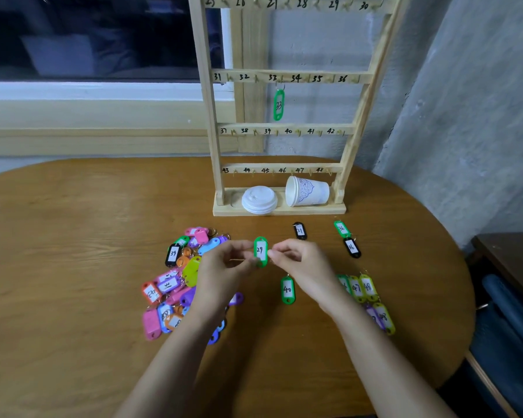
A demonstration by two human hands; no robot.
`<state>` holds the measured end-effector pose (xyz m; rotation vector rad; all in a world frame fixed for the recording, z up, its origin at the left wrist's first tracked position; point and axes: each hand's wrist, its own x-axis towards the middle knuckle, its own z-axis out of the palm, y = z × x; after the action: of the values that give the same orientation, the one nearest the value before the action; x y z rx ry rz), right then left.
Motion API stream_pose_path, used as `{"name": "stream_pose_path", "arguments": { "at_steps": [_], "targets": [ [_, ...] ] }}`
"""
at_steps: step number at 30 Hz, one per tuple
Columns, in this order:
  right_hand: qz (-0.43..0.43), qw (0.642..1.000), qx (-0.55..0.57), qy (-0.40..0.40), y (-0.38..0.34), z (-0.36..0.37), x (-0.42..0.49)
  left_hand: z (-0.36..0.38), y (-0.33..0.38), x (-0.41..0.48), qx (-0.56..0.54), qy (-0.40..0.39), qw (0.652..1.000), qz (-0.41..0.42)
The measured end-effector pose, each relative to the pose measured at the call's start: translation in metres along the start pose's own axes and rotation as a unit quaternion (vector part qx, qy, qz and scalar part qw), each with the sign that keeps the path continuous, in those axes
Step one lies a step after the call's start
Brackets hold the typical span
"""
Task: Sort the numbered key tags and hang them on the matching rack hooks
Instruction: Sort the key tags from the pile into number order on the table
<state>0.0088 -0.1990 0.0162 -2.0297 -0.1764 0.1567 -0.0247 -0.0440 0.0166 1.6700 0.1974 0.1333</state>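
The left hand [224,263] and right hand [296,260] pinch the green tag [260,251] by its edges: light, stiff, slick plastic, best hooked by its ring, seemingly hidden from view.

Bare table [73,236] is left open on the far left and along the near edge. The left middle is blocked by a pile of tags [175,285]. The centre is taken up by the left hand [224,263] and right hand [299,260], by which tag 29 [260,251] is pinched. Before the rack [215,152], tag 31 [299,231], tag 26 [341,228] and tag 36 [351,247] are scattered; its base is filled by lids [258,200] and a lying cup [307,191]. A tag cluster [363,289] is spread at the right.
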Motion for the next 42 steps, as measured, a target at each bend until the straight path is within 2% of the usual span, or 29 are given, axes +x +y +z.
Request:
{"name": "stream_pose_path", "arguments": {
  "at_steps": [4, 7, 10, 12, 18, 27, 32, 36, 42],
  "targets": [
    [-0.007, 1.0, 0.013, 0.009, -0.002, 0.013, -0.002, -0.006, -0.003, -0.003, 0.024, -0.016, 1.0, 0.008],
    [-0.012, 0.999, 0.03, 0.044, -0.002, 0.011, -0.003, -0.021, -0.01, 0.002, 0.089, 0.029, 0.995, 0.04],
    [-0.004, 0.996, 0.06, 0.068, -0.001, 0.001, -0.003, -0.046, -0.016, 0.012, 0.211, 0.116, 0.967, 0.082],
    [-0.001, 0.995, 0.067, 0.073, 0.0, -0.003, -0.003, -0.062, -0.02, 0.015, 0.267, 0.145, 0.95, 0.077],
    [0.012, 0.994, 0.062, 0.084, 0.003, -0.009, -0.002, -0.072, -0.033, 0.017, 0.351, 0.141, 0.924, 0.054],
    [0.026, 0.995, 0.053, 0.08, 0.011, -0.012, 0.002, -0.067, -0.028, 0.021, 0.339, 0.156, 0.927, 0.049],
    [0.027, 0.996, 0.006, 0.088, 0.012, -0.014, 0.018, -0.068, -0.023, 0.02, 0.345, 0.162, 0.924, 0.036],
    [0.039, 0.993, -0.062, 0.097, 0.013, -0.011, 0.036, -0.073, -0.025, 0.021, 0.407, 0.158, 0.896, 0.08],
    [0.071, 0.976, -0.188, 0.086, 0.013, 0.003, 0.067, -0.07, -0.017, 0.02, 0.294, 0.13, 0.939, 0.123]
  ]
}}
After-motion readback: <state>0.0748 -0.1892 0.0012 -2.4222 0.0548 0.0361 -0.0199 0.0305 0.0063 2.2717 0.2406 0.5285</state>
